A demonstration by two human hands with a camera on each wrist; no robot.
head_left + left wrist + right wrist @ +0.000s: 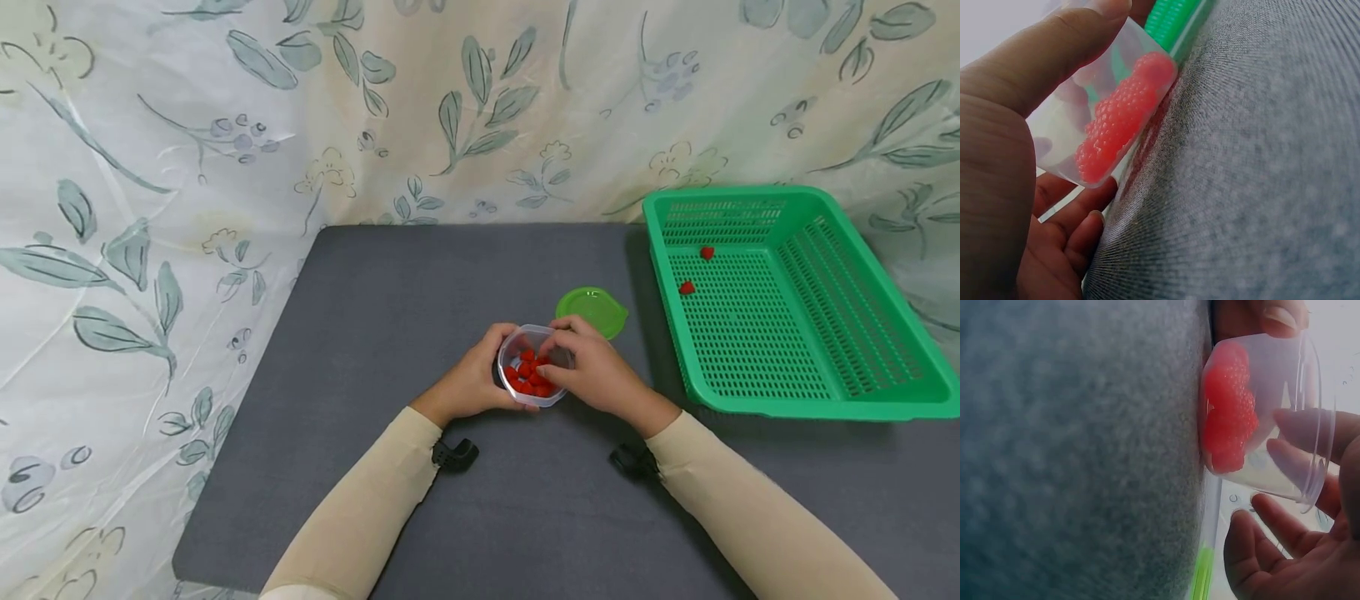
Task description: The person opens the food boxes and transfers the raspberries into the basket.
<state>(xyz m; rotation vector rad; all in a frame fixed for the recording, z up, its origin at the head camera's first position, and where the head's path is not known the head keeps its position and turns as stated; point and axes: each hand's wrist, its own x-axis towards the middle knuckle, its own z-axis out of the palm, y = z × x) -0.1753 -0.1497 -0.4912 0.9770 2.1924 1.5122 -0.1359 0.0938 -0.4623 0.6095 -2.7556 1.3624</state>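
Observation:
A clear plastic tub (pixel 525 339) stands on the grey table, with several red raspberries (pixel 525 371) heaped on its bottom. My left hand (pixel 474 379) grips the tub from the left, its thumb along the wall in the left wrist view. Over the rim from the right comes my right hand (pixel 600 373). Its thumb and forefinger reach inside the tub, tips slightly apart, with no berry seen between them in the right wrist view. The other fingers of that hand stay outside the wall. Behind my right hand lies a green lid (pixel 592 308).
A green slotted basket (pixel 810 404) stands on the right of the table. Two raspberries, one the farther raspberry (pixel 707 252), lie inside near its left wall. A floral cloth (pixel 480 108) hangs behind the table and covers the left side.

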